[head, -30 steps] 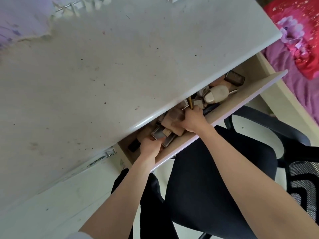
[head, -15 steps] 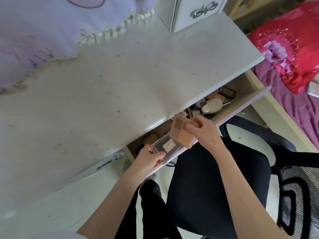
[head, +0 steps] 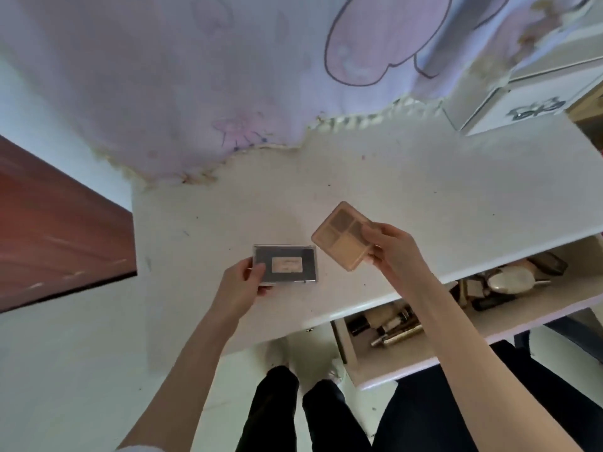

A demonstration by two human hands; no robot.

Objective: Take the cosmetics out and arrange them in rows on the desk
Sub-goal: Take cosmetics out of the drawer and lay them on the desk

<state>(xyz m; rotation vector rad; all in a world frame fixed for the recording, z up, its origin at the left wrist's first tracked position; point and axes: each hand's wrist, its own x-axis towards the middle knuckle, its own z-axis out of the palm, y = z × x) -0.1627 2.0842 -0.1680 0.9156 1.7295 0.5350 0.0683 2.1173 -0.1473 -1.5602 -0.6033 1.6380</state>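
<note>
My left hand grips the left end of a clear rectangular case with a dark inside and a pale label, held low over the white desk. My right hand pinches the right corner of a peach square palette with four shade pans, tilted over the desk's middle. Below the desk edge the drawer stands pulled out, holding several more cosmetics: tubes and pens at its left, a white rounded compact and dark cases at its right.
A lilac printed cloth hangs over the desk's back edge. A small white drawer box stands at the back right. A dark red panel lies left of the desk. My legs and a black chair are below.
Both hands have lifted the two cases out of the drawer and carried them up over the desk top. The view has swung up and left to the desk.
</note>
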